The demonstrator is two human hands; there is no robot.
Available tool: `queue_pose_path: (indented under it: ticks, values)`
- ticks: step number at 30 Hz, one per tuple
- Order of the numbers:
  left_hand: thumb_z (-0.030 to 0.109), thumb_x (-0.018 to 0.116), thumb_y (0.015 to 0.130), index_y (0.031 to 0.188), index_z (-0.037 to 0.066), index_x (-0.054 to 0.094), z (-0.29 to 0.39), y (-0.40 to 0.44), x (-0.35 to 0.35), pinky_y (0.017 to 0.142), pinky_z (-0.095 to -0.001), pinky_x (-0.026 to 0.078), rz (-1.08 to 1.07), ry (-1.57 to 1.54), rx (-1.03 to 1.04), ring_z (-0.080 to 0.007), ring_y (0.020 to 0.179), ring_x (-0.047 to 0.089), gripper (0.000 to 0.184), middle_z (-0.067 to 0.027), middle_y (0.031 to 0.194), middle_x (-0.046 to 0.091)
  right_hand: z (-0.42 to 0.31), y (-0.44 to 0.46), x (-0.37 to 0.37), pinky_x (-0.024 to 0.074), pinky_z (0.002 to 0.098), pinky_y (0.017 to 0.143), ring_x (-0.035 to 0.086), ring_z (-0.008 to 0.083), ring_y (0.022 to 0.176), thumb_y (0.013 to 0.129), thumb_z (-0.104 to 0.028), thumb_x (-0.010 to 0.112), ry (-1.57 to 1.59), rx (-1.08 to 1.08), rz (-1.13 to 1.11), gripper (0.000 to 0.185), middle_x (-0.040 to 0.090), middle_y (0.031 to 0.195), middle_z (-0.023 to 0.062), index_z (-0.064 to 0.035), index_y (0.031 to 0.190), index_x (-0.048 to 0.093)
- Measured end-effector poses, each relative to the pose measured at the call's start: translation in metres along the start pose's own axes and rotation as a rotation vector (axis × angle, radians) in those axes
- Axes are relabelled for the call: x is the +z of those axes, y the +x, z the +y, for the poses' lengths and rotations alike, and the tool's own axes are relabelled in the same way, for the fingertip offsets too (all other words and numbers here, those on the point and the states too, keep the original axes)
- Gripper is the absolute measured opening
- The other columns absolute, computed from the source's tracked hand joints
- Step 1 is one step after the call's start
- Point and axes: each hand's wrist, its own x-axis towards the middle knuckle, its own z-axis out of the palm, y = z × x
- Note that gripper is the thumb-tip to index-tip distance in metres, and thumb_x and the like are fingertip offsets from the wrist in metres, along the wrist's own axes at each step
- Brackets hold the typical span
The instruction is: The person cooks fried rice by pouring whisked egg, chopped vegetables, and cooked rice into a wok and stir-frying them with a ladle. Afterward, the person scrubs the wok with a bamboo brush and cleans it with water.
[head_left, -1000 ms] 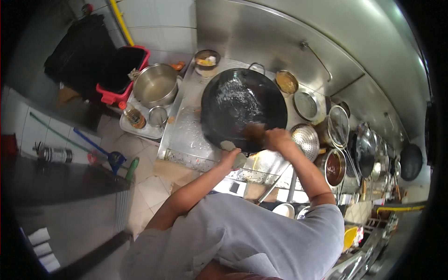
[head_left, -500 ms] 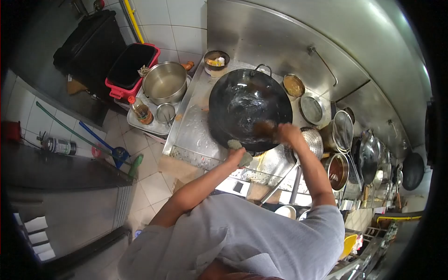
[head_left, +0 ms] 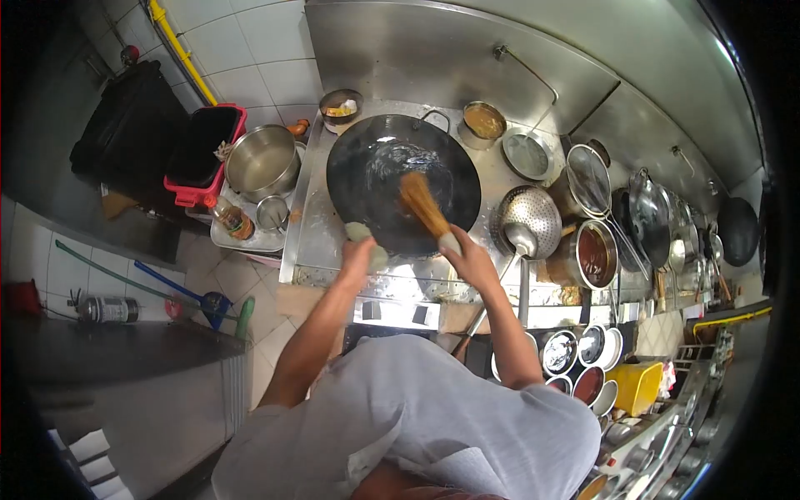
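A large black wok (head_left: 346,179) sits on the steel stove, with wet, shiny streaks on its inner surface. My left hand (head_left: 358,257) is closed around a grey-green cloth (head_left: 358,231) at the wok's near left rim. In my right hand (head_left: 468,258) is the pale end of a brown bristle brush (head_left: 423,202). The bristles point up and left over the middle of the wok. Just right of my right hand lies a perforated ladle (head_left: 527,218) with a smaller ladle resting on it.
A steel pot (head_left: 262,160), an oil bottle (head_left: 233,218) and a red bin (head_left: 192,193) are at the left. Behind the wok stand a small bowl (head_left: 341,104) and a sauce pot (head_left: 483,122). Strainers and a red-sauce pot (head_left: 595,255) are at the right.
The brush, earlier blurred low in the wok, now shows clearly, tilted up and left, with my right hand nearer my body. My left hand still grips the cloth at the rim. The view has shifted.
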Motion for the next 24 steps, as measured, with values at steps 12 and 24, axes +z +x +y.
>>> queue_pose_path:
  ticks: [12,24]
  values:
    - [0.008,0.061,0.075,0.105,-0.004,0.057,0.088,-0.061,-0.004,0.077,-0.0329,0.049,0.102,0.436,0.334,-0.0208,0.085,0.062,0.033,-0.0115,0.096,0.064,-0.006,-0.129,0.003,0.0456,0.0343,0.09,0.054,0.0241,0.112,0.093,-0.023,0.06,0.736,0.604,0.276,0.064,0.053,0.133,0.0214,-0.0045,0.148,0.033]
    - [0.011,0.07,0.072,0.109,-0.005,0.049,0.1,-0.125,0.088,0.079,-0.0424,0.049,0.291,0.847,0.744,-0.0377,0.087,0.064,0.045,-0.0242,0.094,0.063,-0.002,-0.007,0.03,0.0514,0.0247,0.049,0.06,0.0145,0.069,0.09,-0.026,0.067,0.949,0.399,0.302,0.072,0.059,0.118,0.0144,-0.0221,0.151,0.031]
